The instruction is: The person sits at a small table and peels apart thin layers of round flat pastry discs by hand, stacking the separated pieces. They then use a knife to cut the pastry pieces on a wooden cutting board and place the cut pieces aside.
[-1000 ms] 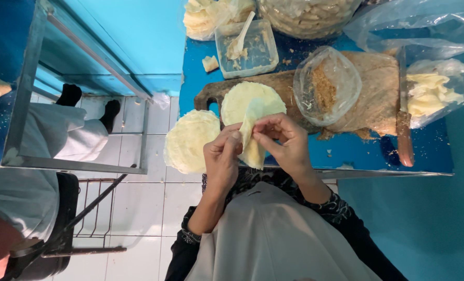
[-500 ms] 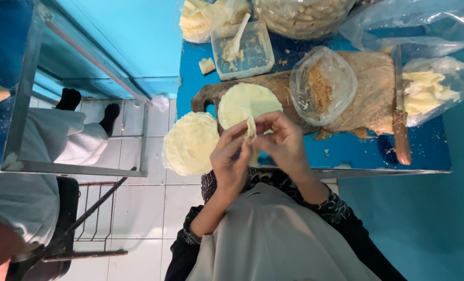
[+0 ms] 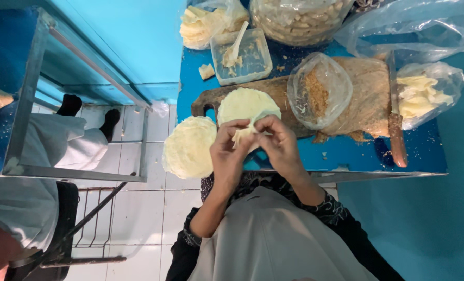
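Two hands, your left hand (image 3: 227, 151) and right hand (image 3: 279, 145), pinch the thin, soft, tearable wrapper (image 3: 241, 136) at frame centre; hold its folded edges.

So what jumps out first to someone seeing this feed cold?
Both hands meet at the centre, the left hand and right hand pinching a small folded piece of pale dough between their fingers. Just above them a round dough sheet lies on the wooden board, and a stack of similar rounds sits at the blue table's left corner.
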The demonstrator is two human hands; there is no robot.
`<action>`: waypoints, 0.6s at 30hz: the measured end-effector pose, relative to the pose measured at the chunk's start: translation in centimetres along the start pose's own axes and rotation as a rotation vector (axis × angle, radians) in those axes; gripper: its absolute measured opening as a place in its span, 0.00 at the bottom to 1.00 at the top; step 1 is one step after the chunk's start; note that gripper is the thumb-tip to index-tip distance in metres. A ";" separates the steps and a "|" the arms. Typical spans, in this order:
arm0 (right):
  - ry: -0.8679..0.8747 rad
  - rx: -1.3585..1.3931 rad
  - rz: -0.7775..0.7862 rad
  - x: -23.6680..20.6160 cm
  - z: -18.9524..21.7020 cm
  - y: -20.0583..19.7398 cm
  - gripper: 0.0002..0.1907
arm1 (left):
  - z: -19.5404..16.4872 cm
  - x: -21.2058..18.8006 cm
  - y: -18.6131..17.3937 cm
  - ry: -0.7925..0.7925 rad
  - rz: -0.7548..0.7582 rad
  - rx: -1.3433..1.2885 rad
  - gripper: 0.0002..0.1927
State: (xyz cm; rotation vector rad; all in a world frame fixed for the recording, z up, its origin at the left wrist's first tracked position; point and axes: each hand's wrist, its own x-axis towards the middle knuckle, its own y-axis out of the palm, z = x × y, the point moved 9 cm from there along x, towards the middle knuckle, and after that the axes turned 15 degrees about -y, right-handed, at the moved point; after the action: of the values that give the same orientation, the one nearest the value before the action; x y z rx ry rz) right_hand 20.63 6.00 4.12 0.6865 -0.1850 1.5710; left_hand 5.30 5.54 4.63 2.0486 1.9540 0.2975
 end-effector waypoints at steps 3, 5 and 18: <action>0.124 0.248 -0.131 0.1 -0.5 -0.5 0.06 | 0.6 0.7 -1.7 -0.071 -0.132 -0.117 0.06; 0.167 0.472 -0.182 0.2 -0.5 -0.4 0.05 | 0.8 0.6 -2.1 -0.093 -0.151 -0.201 0.07; -0.037 0.041 -0.157 -0.1 0.5 -1.5 0.05 | -1.1 0.6 0.1 0.049 -0.039 0.124 0.07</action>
State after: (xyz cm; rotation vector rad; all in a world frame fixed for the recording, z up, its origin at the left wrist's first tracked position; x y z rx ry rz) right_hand 22.17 5.87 4.07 0.7447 -0.1239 1.4161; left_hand 5.03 6.26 5.65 2.0950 2.0874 0.2249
